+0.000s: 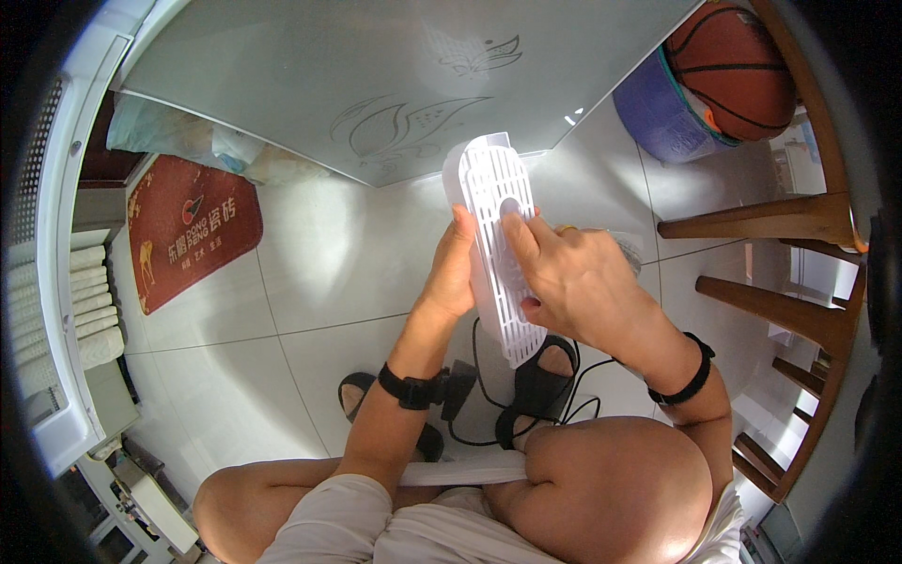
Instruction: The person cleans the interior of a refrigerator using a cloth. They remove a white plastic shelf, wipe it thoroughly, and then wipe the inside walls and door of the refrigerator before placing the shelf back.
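A long white slotted plastic piece [493, 190], shaped like a shallow basket or cover, is held tilted above the floor. My left hand [451, 264] grips its left side, thumb along the edge and the other fingers hidden behind it. My right hand [574, 275] is at its right side, with fingers bent over the slotted face near an oval part in its middle. The far end of the piece points towards the grey patterned panel [394, 84]. Its near end hangs above my sandaled foot.
A basketball [736, 70] rests in a blue bin [662, 113] at the upper right. Wooden furniture legs [761, 215] stand at the right. A red mat [197, 233] and plastic bags [225, 148] lie at the left. A black cable [479, 443] loops by my feet on the tiled floor [338, 268].
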Action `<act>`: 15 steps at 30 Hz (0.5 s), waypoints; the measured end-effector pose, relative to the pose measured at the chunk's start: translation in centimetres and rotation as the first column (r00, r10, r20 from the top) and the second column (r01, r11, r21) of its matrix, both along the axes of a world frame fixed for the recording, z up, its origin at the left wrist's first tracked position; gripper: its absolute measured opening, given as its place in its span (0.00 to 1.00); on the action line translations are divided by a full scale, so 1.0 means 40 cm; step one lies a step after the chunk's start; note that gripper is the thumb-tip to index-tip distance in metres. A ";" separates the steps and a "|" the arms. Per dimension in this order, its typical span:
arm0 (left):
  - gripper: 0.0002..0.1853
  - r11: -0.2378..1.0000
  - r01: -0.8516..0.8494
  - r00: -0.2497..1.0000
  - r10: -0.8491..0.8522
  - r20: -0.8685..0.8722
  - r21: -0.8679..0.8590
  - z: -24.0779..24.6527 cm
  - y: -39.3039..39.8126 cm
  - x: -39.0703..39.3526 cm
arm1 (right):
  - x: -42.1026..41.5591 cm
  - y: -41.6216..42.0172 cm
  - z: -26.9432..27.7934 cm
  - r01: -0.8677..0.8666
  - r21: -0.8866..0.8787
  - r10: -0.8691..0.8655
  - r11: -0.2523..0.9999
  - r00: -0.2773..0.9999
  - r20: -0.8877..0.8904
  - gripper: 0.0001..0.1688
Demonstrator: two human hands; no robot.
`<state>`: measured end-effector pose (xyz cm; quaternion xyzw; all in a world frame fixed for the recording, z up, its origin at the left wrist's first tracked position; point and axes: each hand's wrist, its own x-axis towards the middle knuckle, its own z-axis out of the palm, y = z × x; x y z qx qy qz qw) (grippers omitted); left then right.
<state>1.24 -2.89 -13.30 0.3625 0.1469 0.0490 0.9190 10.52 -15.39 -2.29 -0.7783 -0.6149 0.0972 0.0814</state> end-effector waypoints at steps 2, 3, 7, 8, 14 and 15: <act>0.47 0.990 -0.088 0.996 0.086 -0.029 -0.108 0.015 0.001 -0.005 | 0.000 -0.008 0.001 0.046 -0.025 -0.047 0.999 0.998 -0.030 0.51; 0.44 0.978 -0.136 0.990 0.130 -0.045 -0.160 0.020 0.004 -0.008 | 0.006 -0.015 0.002 0.067 0.025 -0.066 0.997 0.996 -0.059 0.51; 0.43 0.993 -0.102 0.993 0.105 0.061 -0.060 0.024 0.032 -0.010 | 0.035 -0.059 0.023 0.244 0.106 -0.200 0.964 0.928 -0.313 0.47; 0.45 0.998 -0.055 0.996 0.058 0.074 -0.038 0.017 0.041 -0.017 | 0.040 -0.070 0.027 0.307 0.090 -0.247 0.948 0.880 -0.405 0.46; 0.46 0.993 -0.078 0.980 0.059 0.189 0.093 -0.017 0.039 -0.025 | 0.059 -0.107 -0.007 0.456 -0.039 -0.297 0.889 0.508 -0.809 0.37; 0.47 0.989 -0.088 0.977 0.062 0.206 0.120 -0.010 0.036 -0.018 | 0.061 -0.111 -0.023 0.484 -0.049 -0.279 0.874 0.416 -0.866 0.34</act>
